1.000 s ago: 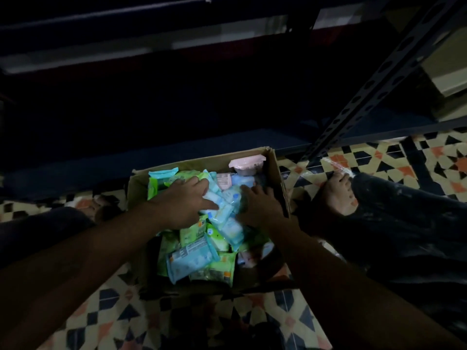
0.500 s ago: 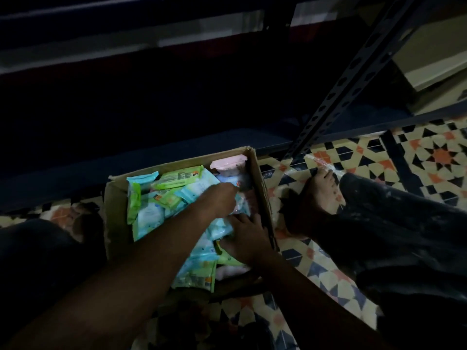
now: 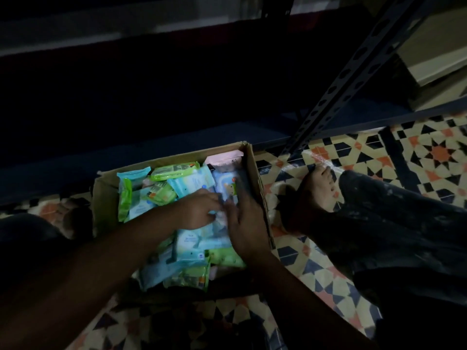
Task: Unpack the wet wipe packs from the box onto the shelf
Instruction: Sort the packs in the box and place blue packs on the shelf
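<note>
Big dark metal shelf fills the top, one slotted upright slanting down to the patterned tile floor. One cardboard box sits open on the floor right against the shelf's lowest edge, between two bare feet, the right foot clear, the left one lost in shadow. Inside, a loose heap of wet wipe packs, a dozen or so showing: soft glossy pouches, mostly pale blue, several lime green, one pink at the far right corner. Two hands are in there. The left hand curls its fingers down onto a blue pack mid-box; the right hand, blurred, lies against the packs along the right wall, grip impossible to tell
</note>
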